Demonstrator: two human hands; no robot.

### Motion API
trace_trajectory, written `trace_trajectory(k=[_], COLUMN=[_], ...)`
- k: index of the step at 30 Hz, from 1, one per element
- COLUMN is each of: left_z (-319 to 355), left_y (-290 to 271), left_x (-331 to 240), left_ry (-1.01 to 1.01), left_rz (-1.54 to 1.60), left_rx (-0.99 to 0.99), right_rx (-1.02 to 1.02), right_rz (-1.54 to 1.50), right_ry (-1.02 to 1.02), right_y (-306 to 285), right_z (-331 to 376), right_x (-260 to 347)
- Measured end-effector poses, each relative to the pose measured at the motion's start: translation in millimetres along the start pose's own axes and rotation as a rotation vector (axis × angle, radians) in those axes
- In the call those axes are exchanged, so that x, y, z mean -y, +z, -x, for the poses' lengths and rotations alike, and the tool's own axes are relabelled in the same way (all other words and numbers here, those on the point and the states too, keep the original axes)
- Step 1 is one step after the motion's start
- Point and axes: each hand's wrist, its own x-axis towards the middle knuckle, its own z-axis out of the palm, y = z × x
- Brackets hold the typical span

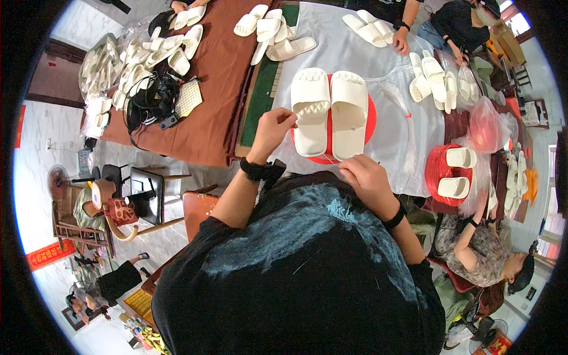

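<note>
A pair of white slippers stands side by side on a red round base (371,121), toes away from me: the left slipper (310,139) and the right slipper (349,139). Beside the left slipper's strap, my left hand (273,131) is closed, thumb and fingertips pinched together at its edge. My right hand (365,179) is closed just below the right slipper's heel, fingers curled down. A faint thin line runs near the heels toward the right hand; whatever either hand pinches is too fine to make out.
A bundle of thin clear strands (408,139) lies on the white sheet (331,35) to the right. More slippers (269,26) lie ahead. Black cables (155,97) and a slipper heap (139,71) are left. At right, another red base (435,174) holds slippers; co-workers sit around.
</note>
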Motion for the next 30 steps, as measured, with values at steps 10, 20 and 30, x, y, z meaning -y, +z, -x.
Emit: trace_trajectory(k=[10, 20, 30], left_z=[-17, -48, -151], left_y=[5, -38, -23], left_x=[7, 3, 9], left_ry=[0.064, 0.079, -0.034], left_rz=[-0.402, -0.415, -0.734], left_rx=[-0.082, -0.2, -0.103], right_rx=[-0.067, -0.116, -0.083], right_rz=[-0.016, 0.092, 0.266], right_ry=[0.232, 0.272, 0.215], right_y=[30, 58, 72], right_z=[-23, -52, -73], right_x=[-69, -85, -87])
